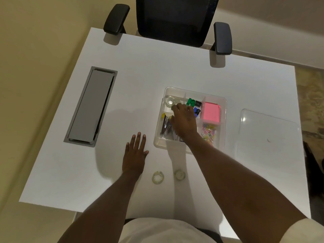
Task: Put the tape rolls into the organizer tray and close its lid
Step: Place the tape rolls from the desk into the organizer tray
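Tape rolls sit in two places on your white desk [122,71]. Two clear rolls lie flat near the front edge, between your forearms: the left tape roll [158,177] and the right tape roll [180,174], side by side but apart. A third clear tape roll [169,102] already lies in the far-left compartment of the clear organizer tray [222,123].

Your right hand [184,120] reaches over the tray, palm down, fingers loosely curled toward that roll; the fingertips are at or just beside it, and you cannot tell from this view whether they grip it or merely touch it. Your left hand [135,155] lies flat on the desk left of the tray, fingers spread and straight, holding nothing.

Inside the tray, pink sticky notes [211,114] fill the far-right compartment, coloured paper clips [208,133] lie in the near-right one, green, blue and black binder clips [193,103] sit in the middle at the far side, partly under your hand, and a stapler with other dark metal items [165,126] rests in the near-left compartment.

The tray's clear lid [268,135] lies flat on the desk to the right of the tray, apart from it. A grey cable hatch [91,106] is set into the desk on the left, and a black office chair [175,20] stands at the far side.
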Demonstrator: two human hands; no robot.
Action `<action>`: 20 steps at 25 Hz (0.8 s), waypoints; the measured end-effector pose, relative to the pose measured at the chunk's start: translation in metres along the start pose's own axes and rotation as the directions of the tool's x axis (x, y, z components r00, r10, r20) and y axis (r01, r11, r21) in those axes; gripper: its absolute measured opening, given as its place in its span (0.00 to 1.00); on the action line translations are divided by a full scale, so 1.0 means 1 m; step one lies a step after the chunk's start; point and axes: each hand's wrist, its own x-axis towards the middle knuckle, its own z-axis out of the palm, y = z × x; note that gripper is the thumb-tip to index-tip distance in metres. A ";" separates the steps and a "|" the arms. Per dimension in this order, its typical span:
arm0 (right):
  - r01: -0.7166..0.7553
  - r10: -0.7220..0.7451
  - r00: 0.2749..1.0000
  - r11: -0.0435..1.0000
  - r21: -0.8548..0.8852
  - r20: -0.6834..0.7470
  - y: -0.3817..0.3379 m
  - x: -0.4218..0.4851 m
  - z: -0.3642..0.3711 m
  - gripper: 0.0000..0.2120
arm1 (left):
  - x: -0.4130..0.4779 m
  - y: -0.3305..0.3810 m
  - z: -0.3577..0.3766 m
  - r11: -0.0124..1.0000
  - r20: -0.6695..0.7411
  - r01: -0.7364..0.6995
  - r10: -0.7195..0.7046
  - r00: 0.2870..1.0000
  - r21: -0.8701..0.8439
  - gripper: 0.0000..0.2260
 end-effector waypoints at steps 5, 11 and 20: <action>0.053 -0.044 0.996 0.990 0.129 -0.075 -0.006 -0.084 0.004 0.12 | -0.004 0.007 -0.007 1.000 0.037 0.020 -0.020 0.999 -0.001 0.31; -0.026 0.015 0.999 0.962 0.271 0.045 0.007 -0.179 0.022 0.16 | -0.018 0.010 -0.003 0.999 0.076 0.026 -0.028 0.997 0.022 0.32; -0.196 0.103 0.914 0.958 0.208 0.392 0.001 -0.234 0.043 0.29 | -0.033 0.011 0.008 1.000 0.069 0.022 -0.023 0.997 0.011 0.32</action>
